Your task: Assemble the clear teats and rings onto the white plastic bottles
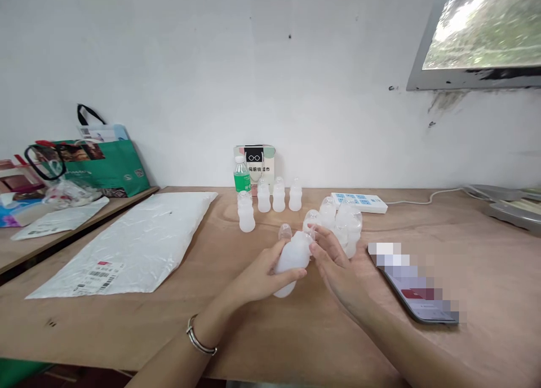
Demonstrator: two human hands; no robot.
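Left hand: curled firmly around a frosted white bottle, thumb along the near side, fingers largely hidden behind it; a metal bracelet circles the wrist.
Right hand: thumb and fingers brought nearly together at the bottle's upper end, pinching a small clear cap; whether the cap is seated on the neck cannot be told.
Held bottle: tilted, top toward the right hand, above the near middle of the wooden table.
Clear dome: just behind the left hand, its lower part hidden.
Standing bottles: three in a row near the wall, with a single bottle to their left and nearer.
Bottle cluster: upright and close together, beyond the right hand, partly covered by it.
Power strip: behind the cluster, white, with a cable.
Phone: lying right of the right hand, screen partly pixelated.
White mailer: flat on the left, label toward the near edge.
Green-labelled bottle: upright before a printed box.
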